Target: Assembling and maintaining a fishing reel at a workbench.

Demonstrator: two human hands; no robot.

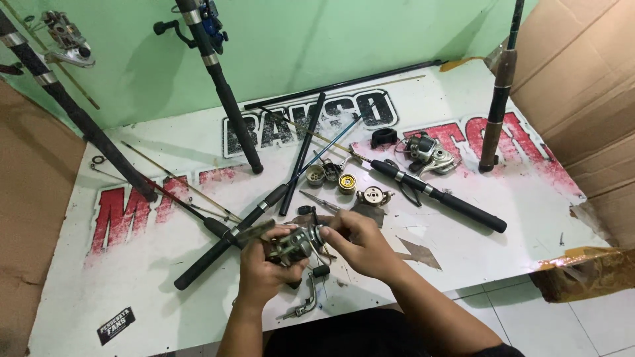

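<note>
The dull grey metal spinning reel body (pixel 294 246) sits above the near edge of the white lettered board (pixel 463 258), gripped by both hands. The left hand (pixel 264 264) wraps it from below; the right hand (pixel 354 241) pinches its front end with curled fingers. Just below it lies a detached silver crank handle (pixel 305 301). Beyond it lie small round reel parts (pixel 347 183), with black fishing rods (pixel 231 231) crossing beside them.

I see both forearms coming up from the bottom edge and meeting at the middle. My left hand (pixel 264 261) is curled shut, knuckles toward me, thumb on top. My right hand (pixel 360 241) sits just beside it, wrist bent inward, fingertips pinched together next to the left thumb.
</note>
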